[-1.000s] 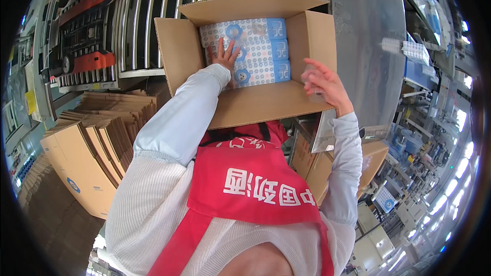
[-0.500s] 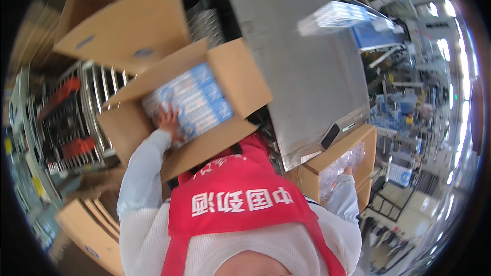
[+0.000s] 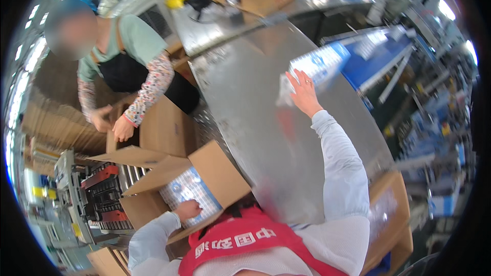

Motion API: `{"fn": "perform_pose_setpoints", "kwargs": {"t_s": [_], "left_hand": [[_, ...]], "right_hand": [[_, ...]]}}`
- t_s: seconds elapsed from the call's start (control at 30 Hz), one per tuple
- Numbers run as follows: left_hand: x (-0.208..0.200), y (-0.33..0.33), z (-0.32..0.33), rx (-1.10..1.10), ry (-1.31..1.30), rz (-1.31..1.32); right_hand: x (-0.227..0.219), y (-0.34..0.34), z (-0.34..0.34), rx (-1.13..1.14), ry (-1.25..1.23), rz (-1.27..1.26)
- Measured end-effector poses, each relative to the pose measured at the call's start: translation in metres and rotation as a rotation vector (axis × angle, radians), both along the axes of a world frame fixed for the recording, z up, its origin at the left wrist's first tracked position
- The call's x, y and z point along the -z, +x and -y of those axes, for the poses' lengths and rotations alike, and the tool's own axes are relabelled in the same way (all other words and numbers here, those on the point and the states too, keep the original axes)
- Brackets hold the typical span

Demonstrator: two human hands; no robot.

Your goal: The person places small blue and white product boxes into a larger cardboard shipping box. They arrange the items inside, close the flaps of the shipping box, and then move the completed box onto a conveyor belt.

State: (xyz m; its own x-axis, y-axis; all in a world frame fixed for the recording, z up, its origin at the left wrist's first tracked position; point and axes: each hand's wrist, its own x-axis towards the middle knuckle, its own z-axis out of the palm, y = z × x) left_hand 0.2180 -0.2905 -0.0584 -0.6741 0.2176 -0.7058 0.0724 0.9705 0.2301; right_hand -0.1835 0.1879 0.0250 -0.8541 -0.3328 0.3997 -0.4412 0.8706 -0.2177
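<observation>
My left hand point(image 3: 188, 210) is inside an open cardboard box point(image 3: 219, 174) in front of me. Its fingers are curled closed over the blue-and-white cartons point(image 3: 188, 188) in the box; anything within them is hidden. My right arm stretches across the metal table. The right hand point(image 3: 306, 94) has its fingers extended against the near end of a blue-and-white pack point(image 3: 321, 64) at the table's far right. Beside that hand is a blurred, translucent piece point(image 3: 285, 92), perhaps plastic film; I cannot tell if the hand grips it.
A co-worker point(image 3: 130, 66) at the far left handles another open cardboard box point(image 3: 166, 128). The metal table point(image 3: 255, 97) runs between us and a blue conveyor point(image 3: 381, 59). At right, a cardboard box point(image 3: 394, 225) holds clear plastic. Flat cardboard point(image 3: 56, 117) is stacked at left.
My right hand has left the box of clear plastic and reached the pack on the table. My left hand has gone from spread to curled on the cartons. The view has shifted.
</observation>
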Motion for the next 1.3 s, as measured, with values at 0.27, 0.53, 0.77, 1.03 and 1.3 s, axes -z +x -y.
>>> {"fn": "perform_pose_setpoints", "kwargs": {"t_s": [0.27,0.53,0.77,1.03,1.3], "left_hand": [[-0.100,-0.068,-0.115,-0.100,0.378,-0.553],[-0.124,-0.156,-0.190,-0.094,0.617,-0.791],[-0.084,-0.255,-0.239,0.106,0.389,-0.923],[-0.078,-0.252,-0.263,0.027,0.290,-0.890],[-0.087,-0.247,-0.261,0.014,0.263,-0.878]], "right_hand": [[0.078,-0.090,0.000,0.232,0.169,-0.059],[0.021,0.170,0.062,-0.715,-0.175,0.074],[0.047,0.000,0.084,-0.093,-0.062,-0.109],[0.031,-0.105,0.053,-0.160,-0.145,0.447],[0.084,-0.174,-0.108,0.418,0.013,0.099]]}}
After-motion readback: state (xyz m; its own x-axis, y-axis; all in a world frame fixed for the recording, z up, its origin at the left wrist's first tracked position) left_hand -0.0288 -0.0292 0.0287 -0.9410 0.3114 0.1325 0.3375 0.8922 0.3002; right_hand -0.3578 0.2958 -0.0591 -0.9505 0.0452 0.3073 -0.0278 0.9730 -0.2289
